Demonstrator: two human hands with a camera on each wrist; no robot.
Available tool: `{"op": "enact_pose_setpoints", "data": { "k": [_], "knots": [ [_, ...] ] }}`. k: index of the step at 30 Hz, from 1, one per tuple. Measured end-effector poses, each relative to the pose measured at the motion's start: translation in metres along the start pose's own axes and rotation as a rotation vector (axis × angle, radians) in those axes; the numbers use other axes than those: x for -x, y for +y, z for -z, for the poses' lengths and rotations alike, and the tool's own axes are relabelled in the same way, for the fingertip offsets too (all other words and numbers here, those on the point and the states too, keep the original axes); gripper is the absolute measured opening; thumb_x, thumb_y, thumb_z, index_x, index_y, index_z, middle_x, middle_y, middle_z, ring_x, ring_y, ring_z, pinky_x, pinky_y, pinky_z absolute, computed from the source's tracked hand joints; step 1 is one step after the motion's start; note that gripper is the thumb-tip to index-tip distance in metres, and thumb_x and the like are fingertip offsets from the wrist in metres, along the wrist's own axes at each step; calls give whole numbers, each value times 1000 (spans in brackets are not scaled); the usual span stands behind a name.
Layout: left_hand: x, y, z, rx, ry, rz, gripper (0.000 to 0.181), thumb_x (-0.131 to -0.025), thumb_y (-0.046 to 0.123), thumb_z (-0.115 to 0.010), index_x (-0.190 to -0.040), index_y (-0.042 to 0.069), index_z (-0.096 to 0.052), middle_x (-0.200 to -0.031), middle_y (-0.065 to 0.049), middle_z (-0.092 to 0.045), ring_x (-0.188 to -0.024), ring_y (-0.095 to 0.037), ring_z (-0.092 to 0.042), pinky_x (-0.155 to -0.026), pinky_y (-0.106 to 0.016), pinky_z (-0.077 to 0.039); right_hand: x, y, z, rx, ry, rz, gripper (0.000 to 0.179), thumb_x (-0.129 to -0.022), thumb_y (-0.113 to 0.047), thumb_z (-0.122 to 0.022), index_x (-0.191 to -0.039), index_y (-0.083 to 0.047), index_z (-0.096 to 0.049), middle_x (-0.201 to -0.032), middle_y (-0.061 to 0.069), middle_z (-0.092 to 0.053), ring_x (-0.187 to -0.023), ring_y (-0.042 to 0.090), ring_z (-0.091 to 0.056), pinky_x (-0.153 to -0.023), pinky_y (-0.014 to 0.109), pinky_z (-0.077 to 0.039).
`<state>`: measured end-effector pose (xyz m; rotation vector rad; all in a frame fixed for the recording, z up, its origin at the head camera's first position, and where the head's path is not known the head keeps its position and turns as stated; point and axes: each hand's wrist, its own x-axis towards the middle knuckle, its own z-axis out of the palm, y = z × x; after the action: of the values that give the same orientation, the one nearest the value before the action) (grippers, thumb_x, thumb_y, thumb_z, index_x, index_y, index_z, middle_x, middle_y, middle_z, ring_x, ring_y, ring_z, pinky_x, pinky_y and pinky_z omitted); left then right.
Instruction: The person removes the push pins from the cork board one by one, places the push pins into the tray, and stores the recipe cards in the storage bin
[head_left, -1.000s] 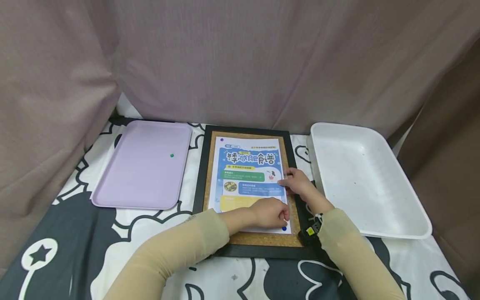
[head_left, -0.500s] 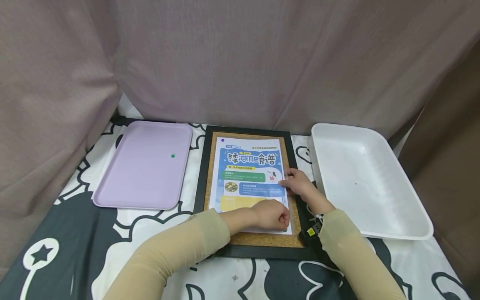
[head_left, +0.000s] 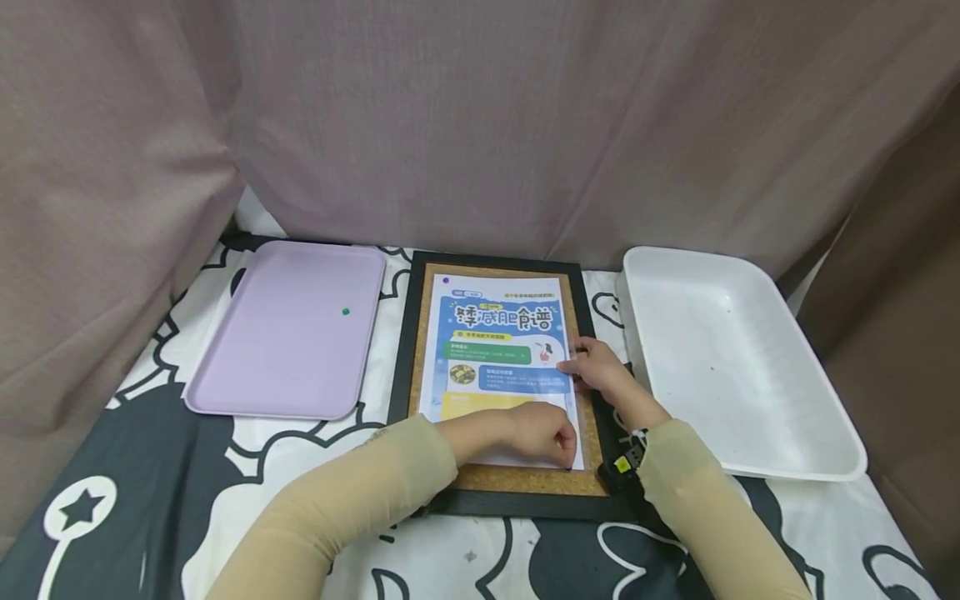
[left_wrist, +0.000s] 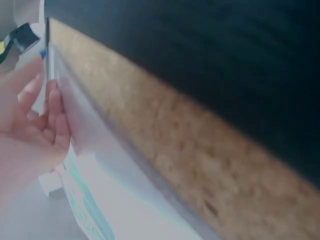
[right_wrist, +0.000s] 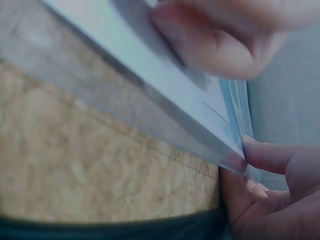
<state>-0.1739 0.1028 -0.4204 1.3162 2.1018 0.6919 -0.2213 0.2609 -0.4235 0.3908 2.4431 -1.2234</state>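
Note:
A printed sheet (head_left: 502, 381) with blue, green and yellow blocks lies on a cork board (head_left: 525, 479) framed in black. A see-through margin shows along its edge in the right wrist view. My left hand (head_left: 546, 435) is bent over its lower right corner, pinching a small blue pushpin (left_wrist: 43, 52), which the fingers nearly hide in the head view. Whether the pin's tip is in the cork, I cannot tell. My right hand (head_left: 596, 365) pinches the sheet's right edge between thumb and fingers. A purple pushpin (head_left: 446, 281) sits at the sheet's upper left corner.
Left of the board lies a lilac tray (head_left: 277, 350) with a green pushpin (head_left: 346, 312) on it. A deep white tray (head_left: 742, 367) stands to the right. Grey-brown curtains (head_left: 480, 125) hang behind the patterned tablecloth (head_left: 465, 554).
My left hand has shifted slightly down toward the sheet's bottom edge, and its fingers now cover most of the blue pushpin. The right hand keeps its place on the sheet's edge.

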Motion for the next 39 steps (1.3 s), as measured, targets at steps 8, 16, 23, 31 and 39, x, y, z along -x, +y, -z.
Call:
{"op": "enact_pose_setpoints", "data": {
  "k": [8, 16, 23, 31, 39],
  "knots": [
    [8, -6, 6, 236, -20, -30, 13, -92, 9, -57, -90, 3, -69, -75, 4, -61, -63, 1, -47, -65, -10, -38, 2, -2, 0, 6, 8, -5, 51, -91, -12, -57, -135, 3, -36, -118, 24, -56, -76, 12, -62, -65, 22, -52],
    [21, -13, 16, 350, 91, 32, 13, -93, 11, -55, -90, 4, -66, -76, -4, -61, -61, -5, -46, -60, -15, -37, 2, -2, -1, -8, 22, 3, 48, -90, -11, -58, -132, 4, -40, -113, 23, -58, -72, 11, -61, -63, 22, -52],
    [36, -25, 26, 409, 234, 108, 13, -93, 15, -56, -92, 6, -66, -82, -12, -64, -63, -8, -48, -60, -18, -40, 1, -2, -1, -10, 19, 3, 48, -90, -11, -58, -132, 4, -40, -112, 22, -58, -72, 11, -61, -63, 22, -52],
    [49, -37, 29, 387, 420, 189, 13, -93, 20, -56, -94, 10, -65, -87, -2, -63, -73, -8, -53, -67, -20, -44, 2, -1, -2, -18, 20, -9, 51, -91, -11, -58, -135, 4, -37, -117, 23, -56, -77, 14, -64, -66, 23, -53],
    [62, -46, 40, 407, 523, 202, 13, -93, 18, -57, -95, 8, -64, -86, -6, -63, -69, -10, -52, -59, -20, -42, 3, -1, -2, -22, 26, -9, 51, -91, -13, -57, -135, 2, -37, -120, 24, -56, -82, 18, -66, -68, 24, -54]
  ]
}}
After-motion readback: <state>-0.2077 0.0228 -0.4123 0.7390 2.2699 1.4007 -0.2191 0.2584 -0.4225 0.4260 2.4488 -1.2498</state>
